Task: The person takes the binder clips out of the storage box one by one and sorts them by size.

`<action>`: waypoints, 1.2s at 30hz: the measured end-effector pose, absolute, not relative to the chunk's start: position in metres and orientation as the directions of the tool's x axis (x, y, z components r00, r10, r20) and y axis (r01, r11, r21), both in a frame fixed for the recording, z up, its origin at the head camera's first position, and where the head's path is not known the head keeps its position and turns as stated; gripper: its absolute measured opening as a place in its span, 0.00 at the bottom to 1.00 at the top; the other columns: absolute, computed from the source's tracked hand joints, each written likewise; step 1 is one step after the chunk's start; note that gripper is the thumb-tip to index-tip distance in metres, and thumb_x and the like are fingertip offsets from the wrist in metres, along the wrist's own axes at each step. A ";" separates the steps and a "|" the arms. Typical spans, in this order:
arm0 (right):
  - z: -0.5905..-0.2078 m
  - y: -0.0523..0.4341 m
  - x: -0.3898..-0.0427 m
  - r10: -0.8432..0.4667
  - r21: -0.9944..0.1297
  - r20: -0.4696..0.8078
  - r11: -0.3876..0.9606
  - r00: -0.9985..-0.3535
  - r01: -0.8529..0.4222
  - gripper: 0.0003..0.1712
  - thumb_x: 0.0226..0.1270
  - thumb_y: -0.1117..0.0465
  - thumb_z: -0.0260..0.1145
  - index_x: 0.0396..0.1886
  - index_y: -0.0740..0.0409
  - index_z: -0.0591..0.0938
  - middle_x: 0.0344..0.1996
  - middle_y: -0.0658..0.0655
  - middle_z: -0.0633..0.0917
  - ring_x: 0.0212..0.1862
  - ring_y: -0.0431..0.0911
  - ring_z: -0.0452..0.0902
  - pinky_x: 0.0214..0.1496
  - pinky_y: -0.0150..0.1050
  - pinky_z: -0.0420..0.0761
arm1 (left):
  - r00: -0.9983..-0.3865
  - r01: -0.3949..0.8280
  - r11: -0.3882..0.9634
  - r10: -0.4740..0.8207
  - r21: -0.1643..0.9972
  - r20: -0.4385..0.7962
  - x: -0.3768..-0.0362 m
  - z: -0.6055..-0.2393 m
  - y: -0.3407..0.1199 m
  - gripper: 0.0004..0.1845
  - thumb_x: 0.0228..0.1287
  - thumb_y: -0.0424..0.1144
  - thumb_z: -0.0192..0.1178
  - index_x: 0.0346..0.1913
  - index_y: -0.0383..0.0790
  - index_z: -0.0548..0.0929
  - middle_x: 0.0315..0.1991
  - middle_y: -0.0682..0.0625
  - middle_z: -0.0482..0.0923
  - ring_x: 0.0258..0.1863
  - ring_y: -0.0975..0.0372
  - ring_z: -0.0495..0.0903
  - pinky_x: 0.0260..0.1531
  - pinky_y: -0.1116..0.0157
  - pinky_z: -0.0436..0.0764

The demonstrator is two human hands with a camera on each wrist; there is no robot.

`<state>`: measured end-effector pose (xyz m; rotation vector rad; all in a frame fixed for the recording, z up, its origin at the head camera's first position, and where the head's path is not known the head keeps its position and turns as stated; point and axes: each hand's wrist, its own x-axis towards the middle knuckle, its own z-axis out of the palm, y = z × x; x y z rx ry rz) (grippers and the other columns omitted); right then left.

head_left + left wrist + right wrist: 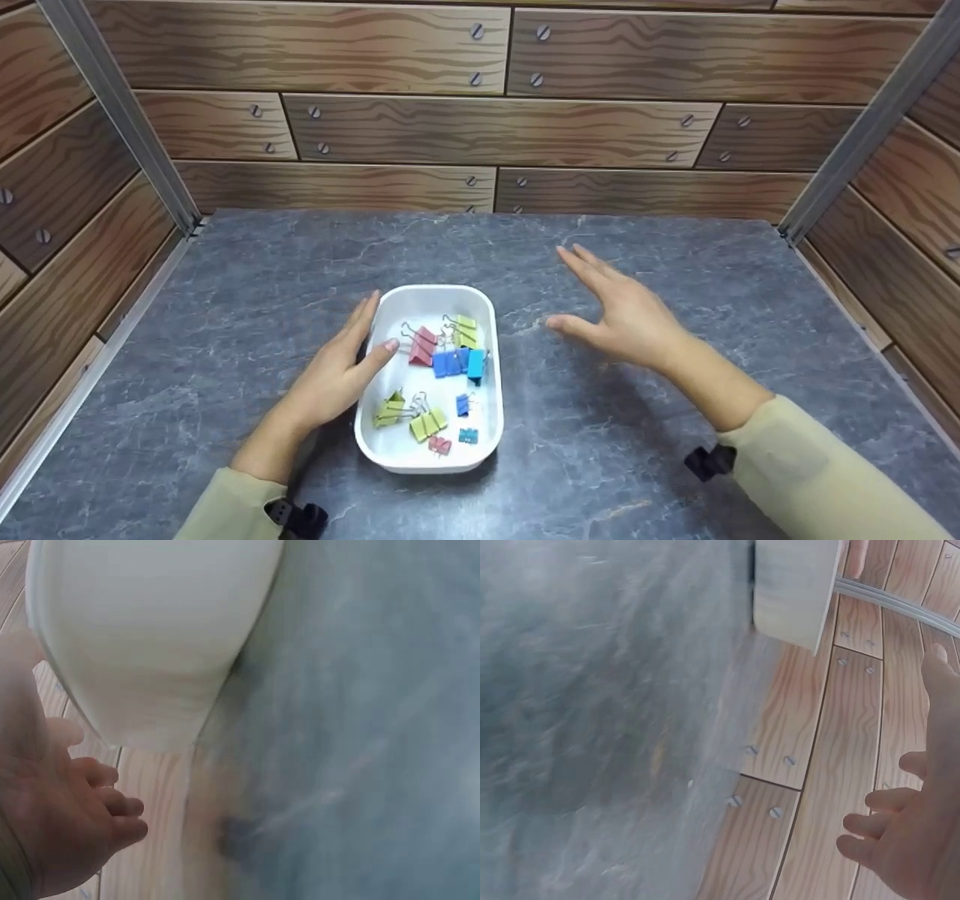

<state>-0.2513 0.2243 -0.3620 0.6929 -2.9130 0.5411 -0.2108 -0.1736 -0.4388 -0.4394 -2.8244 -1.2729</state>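
While my sleeves (817, 480) sit nearest at the lower edge, my left hand (330, 379) lies beside the left wall of the white tray (373, 442), fingers (365, 315) straight and relaxed, thumb tip over the rim; it holds nothing. The left wrist view shows the same fingers loose beside the tray's outer wall, blurred. The tray rests on the grey marbled worktop (225, 300), left of centre and close to me.

Contents, near to far: a small pink clip (439, 445), a small teal clip (468, 435), yellow-green clips (409, 416), a small blue clip (463, 405), larger blue clips (457, 363), a red clip (422, 346), and a yellow-green clip (465, 330).

My right hand (626, 322) hovers above the worktop just right of the tray, fingers spread wide, gripping nothing. Wood-pattern panels (480, 127) enclose the far side.

Risk, in my judgement: the tray is light and unrestrained, so a sideways nudge from either hand could slide or tip it and spill the clips. The wire handles overlap, so lifting one clip may drag a neighbour out.
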 end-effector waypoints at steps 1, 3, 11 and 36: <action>-0.360 0.221 -0.253 -0.424 -0.331 0.181 0.823 -0.887 -0.461 0.58 0.68 0.26 0.66 0.89 0.39 0.53 0.85 0.57 0.55 0.79 0.67 0.60 0.74 0.72 0.63 | -0.960 0.260 0.616 0.250 0.743 0.129 -0.211 -0.441 -0.174 0.46 0.80 0.64 0.51 0.88 0.50 0.45 0.87 0.45 0.43 0.84 0.49 0.46 0.80 0.44 0.50; -0.358 0.215 -0.258 -0.437 -0.366 0.194 0.799 -0.878 -0.478 0.57 0.67 0.27 0.68 0.88 0.39 0.55 0.84 0.56 0.58 0.79 0.65 0.60 0.76 0.69 0.61 | -0.960 0.258 0.590 0.248 0.765 0.132 -0.211 -0.444 -0.174 0.46 0.80 0.63 0.52 0.88 0.51 0.46 0.87 0.45 0.44 0.84 0.50 0.46 0.80 0.45 0.50; -0.357 0.190 -0.277 -0.501 -0.580 0.235 0.615 -0.833 -0.534 0.50 0.68 0.38 0.75 0.84 0.46 0.67 0.77 0.52 0.72 0.74 0.58 0.71 0.76 0.60 0.68 | -0.966 0.212 0.453 0.230 0.866 0.117 -0.213 -0.456 -0.172 0.42 0.81 0.56 0.56 0.88 0.55 0.50 0.84 0.47 0.54 0.82 0.51 0.54 0.80 0.46 0.54; -0.388 0.116 -0.326 -0.640 -0.805 0.100 0.398 -0.762 -0.440 0.19 0.70 0.65 0.74 0.59 0.63 0.88 0.54 0.59 0.90 0.56 0.55 0.85 0.61 0.49 0.83 | -0.958 0.229 0.212 0.224 0.950 0.181 -0.218 -0.473 -0.168 0.40 0.76 0.32 0.60 0.86 0.45 0.57 0.84 0.41 0.53 0.83 0.49 0.52 0.80 0.48 0.52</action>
